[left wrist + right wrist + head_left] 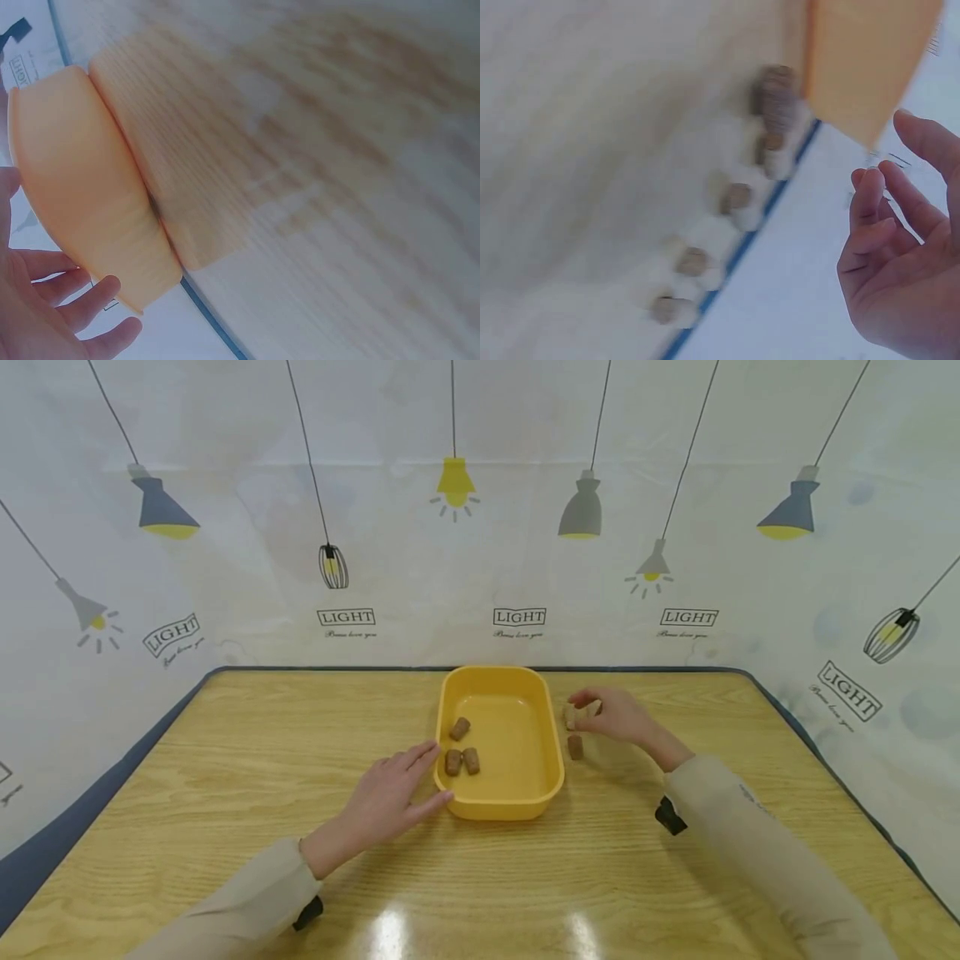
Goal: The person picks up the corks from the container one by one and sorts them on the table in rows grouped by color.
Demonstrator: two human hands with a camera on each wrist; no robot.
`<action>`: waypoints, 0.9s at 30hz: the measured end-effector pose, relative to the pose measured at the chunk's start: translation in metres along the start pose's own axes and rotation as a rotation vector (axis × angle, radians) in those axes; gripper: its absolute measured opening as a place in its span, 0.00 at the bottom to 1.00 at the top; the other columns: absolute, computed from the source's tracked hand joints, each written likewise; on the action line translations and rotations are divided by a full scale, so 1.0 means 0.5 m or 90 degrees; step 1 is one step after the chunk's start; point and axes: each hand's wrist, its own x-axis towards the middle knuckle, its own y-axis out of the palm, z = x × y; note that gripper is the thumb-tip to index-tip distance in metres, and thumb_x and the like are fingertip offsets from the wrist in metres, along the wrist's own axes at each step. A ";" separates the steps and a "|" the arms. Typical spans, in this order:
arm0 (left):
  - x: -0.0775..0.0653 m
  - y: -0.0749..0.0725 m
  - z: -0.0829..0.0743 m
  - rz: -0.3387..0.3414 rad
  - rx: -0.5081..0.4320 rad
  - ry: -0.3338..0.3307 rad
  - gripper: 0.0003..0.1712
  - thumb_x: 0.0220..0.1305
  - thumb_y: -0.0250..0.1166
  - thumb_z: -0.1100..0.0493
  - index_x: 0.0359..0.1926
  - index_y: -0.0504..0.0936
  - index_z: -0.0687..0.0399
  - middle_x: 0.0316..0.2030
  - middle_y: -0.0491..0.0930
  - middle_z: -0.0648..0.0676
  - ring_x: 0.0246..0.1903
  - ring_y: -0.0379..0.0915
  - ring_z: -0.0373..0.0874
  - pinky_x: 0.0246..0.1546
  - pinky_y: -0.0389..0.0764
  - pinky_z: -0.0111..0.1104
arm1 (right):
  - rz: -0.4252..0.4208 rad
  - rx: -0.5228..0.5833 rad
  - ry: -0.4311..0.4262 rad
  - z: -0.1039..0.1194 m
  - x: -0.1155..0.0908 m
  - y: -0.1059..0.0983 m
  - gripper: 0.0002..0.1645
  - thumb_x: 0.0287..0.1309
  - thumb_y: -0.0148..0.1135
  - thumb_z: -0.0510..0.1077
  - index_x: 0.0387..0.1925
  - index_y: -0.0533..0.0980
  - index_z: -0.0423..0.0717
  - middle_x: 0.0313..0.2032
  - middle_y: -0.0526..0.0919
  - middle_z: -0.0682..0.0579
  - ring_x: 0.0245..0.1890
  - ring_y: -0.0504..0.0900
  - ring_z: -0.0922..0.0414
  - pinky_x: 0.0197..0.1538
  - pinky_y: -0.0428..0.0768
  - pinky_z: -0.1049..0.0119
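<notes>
A yellow plastic bin (506, 810) stands on the table, with three short brown cork-like cylinders (460, 728) lying in its left part. My left hand (386, 793) touches the bin's left side and near corner with fingers extended and spread. To the right of the bin, my right hand (615, 714) hovers over the table, fingers bent and thumb apart. A paler cylinder (570, 718) shows by its thumb and fingertips in the head view. The right wrist view shows nothing between thumb and fingers. Another brown cylinder (575, 747) is just below that hand.
In the right wrist view, several small cylinders (693, 261), blurred, stand in a row away from the bin; the right hand hides most of them in the head view. Behind the wooden table (300, 718) hangs a cloth backdrop (420, 543) printed with lamps.
</notes>
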 end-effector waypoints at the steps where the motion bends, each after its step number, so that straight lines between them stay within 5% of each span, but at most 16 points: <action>1: 0.000 0.000 0.000 -0.002 0.001 0.001 0.38 0.58 0.52 0.38 0.60 0.65 0.62 0.58 0.64 0.58 0.52 0.64 0.53 0.47 0.66 0.48 | -0.006 -0.009 -0.004 0.008 0.006 -0.006 0.23 0.50 0.61 0.43 0.47 0.72 0.35 0.43 0.75 0.38 0.33 0.75 0.50 0.35 0.74 0.59; 12: 0.000 0.000 0.001 -0.002 -0.003 -0.001 0.38 0.58 0.52 0.38 0.60 0.65 0.61 0.58 0.64 0.57 0.52 0.64 0.53 0.47 0.66 0.48 | -0.002 -0.008 -0.002 0.120 0.083 -0.030 0.26 0.51 0.62 0.46 0.50 0.71 0.38 0.46 0.74 0.41 0.45 0.71 0.48 0.45 0.70 0.56; 27: 0.002 -0.002 0.002 -0.007 -0.002 0.006 0.37 0.58 0.52 0.39 0.60 0.66 0.61 0.57 0.64 0.58 0.51 0.65 0.53 0.46 0.67 0.47 | -0.004 0.028 0.034 0.217 0.160 0.030 0.21 0.51 0.62 0.45 0.47 0.73 0.41 0.43 0.76 0.46 0.45 0.71 0.52 0.49 0.68 0.60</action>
